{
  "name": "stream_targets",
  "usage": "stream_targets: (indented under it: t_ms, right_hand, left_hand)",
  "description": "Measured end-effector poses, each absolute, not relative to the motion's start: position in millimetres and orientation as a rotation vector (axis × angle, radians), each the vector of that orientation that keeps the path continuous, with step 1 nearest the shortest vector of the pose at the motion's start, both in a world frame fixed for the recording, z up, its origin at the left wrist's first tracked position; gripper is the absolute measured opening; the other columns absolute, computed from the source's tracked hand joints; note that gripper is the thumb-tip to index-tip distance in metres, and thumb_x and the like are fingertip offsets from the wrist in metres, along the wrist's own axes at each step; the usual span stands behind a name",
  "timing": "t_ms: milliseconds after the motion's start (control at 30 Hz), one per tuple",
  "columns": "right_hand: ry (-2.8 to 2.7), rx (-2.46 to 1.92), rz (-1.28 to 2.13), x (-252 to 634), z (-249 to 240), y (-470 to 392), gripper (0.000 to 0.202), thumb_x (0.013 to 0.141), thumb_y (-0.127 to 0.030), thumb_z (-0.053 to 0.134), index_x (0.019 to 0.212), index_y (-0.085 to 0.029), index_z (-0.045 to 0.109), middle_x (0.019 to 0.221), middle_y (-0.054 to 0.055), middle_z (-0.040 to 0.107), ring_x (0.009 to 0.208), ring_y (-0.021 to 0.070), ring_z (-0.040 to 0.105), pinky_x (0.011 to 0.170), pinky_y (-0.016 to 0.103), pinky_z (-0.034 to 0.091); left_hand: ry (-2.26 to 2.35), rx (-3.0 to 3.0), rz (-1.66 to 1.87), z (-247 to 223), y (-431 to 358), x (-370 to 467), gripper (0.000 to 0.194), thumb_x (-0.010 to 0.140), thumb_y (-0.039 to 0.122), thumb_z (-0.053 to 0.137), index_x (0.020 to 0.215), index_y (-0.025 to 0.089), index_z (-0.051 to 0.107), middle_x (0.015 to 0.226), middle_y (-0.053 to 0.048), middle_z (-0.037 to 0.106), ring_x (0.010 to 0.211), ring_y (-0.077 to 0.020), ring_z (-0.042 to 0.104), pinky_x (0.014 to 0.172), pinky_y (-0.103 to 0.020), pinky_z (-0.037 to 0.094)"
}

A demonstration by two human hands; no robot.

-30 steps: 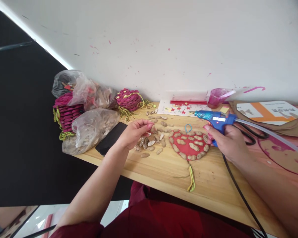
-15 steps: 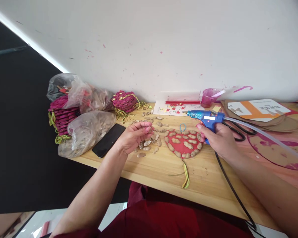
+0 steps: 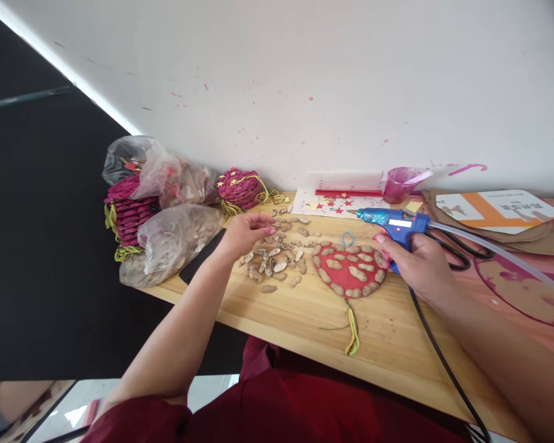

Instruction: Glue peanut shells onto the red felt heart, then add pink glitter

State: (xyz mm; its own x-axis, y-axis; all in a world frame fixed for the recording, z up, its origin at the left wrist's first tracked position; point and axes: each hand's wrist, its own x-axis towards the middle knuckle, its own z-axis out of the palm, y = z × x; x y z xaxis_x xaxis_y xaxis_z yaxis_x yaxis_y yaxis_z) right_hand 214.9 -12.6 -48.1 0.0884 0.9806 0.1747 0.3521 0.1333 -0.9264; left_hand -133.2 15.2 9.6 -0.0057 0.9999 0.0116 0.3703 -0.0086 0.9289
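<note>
Wooden tabletop [image 3: 281, 317], glue gun [image 3: 399, 224] partly hidden by right hand [image 3: 422, 266], phone [image 3: 200, 261] half-covered

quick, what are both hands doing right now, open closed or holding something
Left hand: fingers bent over the loose peanuts; whether it grips one cannot be told.
Right hand: closed, holding the blue glue gun.

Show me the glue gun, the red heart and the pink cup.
Glue gun [image 3: 397, 231]: head view, on its blue body.
Red heart [image 3: 344, 275]: head view, on its bare red middle.
Pink cup [image 3: 394, 189]: head view, on its side wall.
</note>
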Motion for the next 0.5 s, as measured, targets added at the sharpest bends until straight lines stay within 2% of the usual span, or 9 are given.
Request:
stream_targets:
  t_ms: [133, 333, 500]
  right_hand:
    - [-1.392, -1.443, 0.904, 212.2, -41.1, -15.1, 0.037, 0.086, -0.054, 0.069, 0.069, -0.022, 0.062, 0.056, -0.002, 0.061, 0.053, 0.0156, 0.057, 0.056, 0.030, 0.046]
    - [-1.348, -1.438, 0.965, 208.3, -33.0, -17.0, 0.036, 0.083, -0.053, 0.072, 0.070, -0.022, 0.061, 0.056, -0.002, 0.059, 0.054, 0.0151, 0.055, 0.056, 0.030, 0.045]
    - [-1.344, -1.444, 0.957, 208.5, -32.7, -17.7, 0.038, 0.082, -0.054, 0.073, 0.070, -0.020, 0.061, 0.056, -0.002, 0.060, 0.053, 0.0146, 0.055, 0.056, 0.029, 0.044]
  left_hand:
    - [1.600, 1.615, 0.869, 2.6, 8.1, -138.3, 0.020, 0.070, 0.025, 0.079, 0.088, 0.016, 0.080, 0.081, -0.007, 0.079, 0.076, -0.0205, 0.071, 0.072, -0.032, 0.053]
    - [1.708, 1.815, 0.702, -0.7, 1.5, -143.8, 0.021, 0.075, 0.017, 0.070, 0.092, 0.019, 0.081, 0.089, -0.005, 0.080, 0.083, -0.0220, 0.073, 0.075, -0.032, 0.054]
    - [1.737, 1.847, 0.625, -4.5, 1.7, -138.2, 0.017, 0.078, 0.014, 0.067, 0.088, 0.019, 0.079, 0.082, -0.003, 0.079, 0.078, -0.0199, 0.072, 0.075, -0.030, 0.054]
